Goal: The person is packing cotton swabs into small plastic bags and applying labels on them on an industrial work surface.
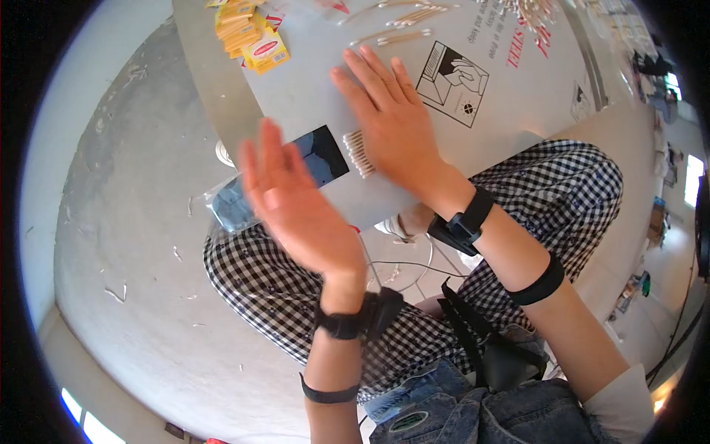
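Cotton swabs: a small aligned bundle [358, 152] is seen lying on the grey board [310, 89], half covered by the heel of the right hand; the tips point toward the person.
Right hand: [396, 122] laid flat, fingers spread and extended, palm down on the board, its edge pressed over the bundle. Nothing is pinched.
Left hand: [292, 203] raised above the lap, fingers together and straight, palm turned inward. Nothing is held; it is apart from the board.
Clear packet: a transparent sleeve with a dark card [318, 159] lies at the near board edge, just beside the bundle, partly hidden behind the left hand.
Step in hand: judged to be squaring the bundle under the palm beside the packet.
Next move: judged to call for a firm pinch across the whole bundle so the sticks stay aligned, and for the sleeve mouth to be held open.
Surface: the board rests on the lap over checked trousers [562, 192]; loose swabs [403, 22] and yellow packets [251, 33] lie at its far end.
Room: pale concrete floor [133, 244] with scattered scraps; bright daylight at the rim.
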The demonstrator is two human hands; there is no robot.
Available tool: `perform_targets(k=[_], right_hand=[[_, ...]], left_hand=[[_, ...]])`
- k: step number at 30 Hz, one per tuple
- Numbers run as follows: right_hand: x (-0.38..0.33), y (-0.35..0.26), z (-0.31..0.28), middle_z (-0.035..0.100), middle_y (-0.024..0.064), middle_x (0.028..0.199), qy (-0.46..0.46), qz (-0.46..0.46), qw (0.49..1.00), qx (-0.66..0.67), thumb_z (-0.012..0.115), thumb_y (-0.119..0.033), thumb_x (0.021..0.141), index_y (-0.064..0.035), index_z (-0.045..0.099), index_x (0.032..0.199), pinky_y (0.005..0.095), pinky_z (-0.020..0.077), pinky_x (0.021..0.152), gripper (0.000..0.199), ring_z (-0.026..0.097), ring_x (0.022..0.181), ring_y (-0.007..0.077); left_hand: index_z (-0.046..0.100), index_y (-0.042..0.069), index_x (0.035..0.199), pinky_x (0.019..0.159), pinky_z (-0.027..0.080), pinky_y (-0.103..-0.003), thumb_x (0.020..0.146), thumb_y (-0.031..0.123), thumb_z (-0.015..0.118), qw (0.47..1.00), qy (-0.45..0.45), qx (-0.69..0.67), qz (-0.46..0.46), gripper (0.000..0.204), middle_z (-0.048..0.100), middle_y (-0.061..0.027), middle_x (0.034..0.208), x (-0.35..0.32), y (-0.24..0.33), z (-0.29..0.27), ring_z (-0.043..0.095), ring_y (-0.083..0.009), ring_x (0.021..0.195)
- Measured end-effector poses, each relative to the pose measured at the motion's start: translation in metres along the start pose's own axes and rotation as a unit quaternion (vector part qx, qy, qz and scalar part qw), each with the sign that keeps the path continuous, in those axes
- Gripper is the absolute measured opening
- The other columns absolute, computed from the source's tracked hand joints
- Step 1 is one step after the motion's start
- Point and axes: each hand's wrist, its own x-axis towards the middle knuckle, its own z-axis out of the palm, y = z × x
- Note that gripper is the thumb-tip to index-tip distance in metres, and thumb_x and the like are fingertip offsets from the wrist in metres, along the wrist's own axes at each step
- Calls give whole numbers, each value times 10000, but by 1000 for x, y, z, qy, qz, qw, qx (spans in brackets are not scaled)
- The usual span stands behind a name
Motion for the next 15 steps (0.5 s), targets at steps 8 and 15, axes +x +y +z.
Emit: perform_targets(k=[8,15], right_hand=[[0,2,0,462,167,1498,4,-14,998,68,491,-32,902,15,508,1376,429,349,1185,476,408,1429,315],[4,-6,5,483,164,1477,8,-17,998,62,507,-43,900,17,526,1355,432,364,1174,460,420,1420,313]], left_hand=[[644,-3,1201,880,503,-317,962,91,600,902,166,390,75,261,699,-116,1120,37,72,-74,643,-188,1001],[675,28,1077,749,525,-313,848,-15,709,821,-211,508,153,235,717,-80,929,4,17,-19,669,-186,834]])
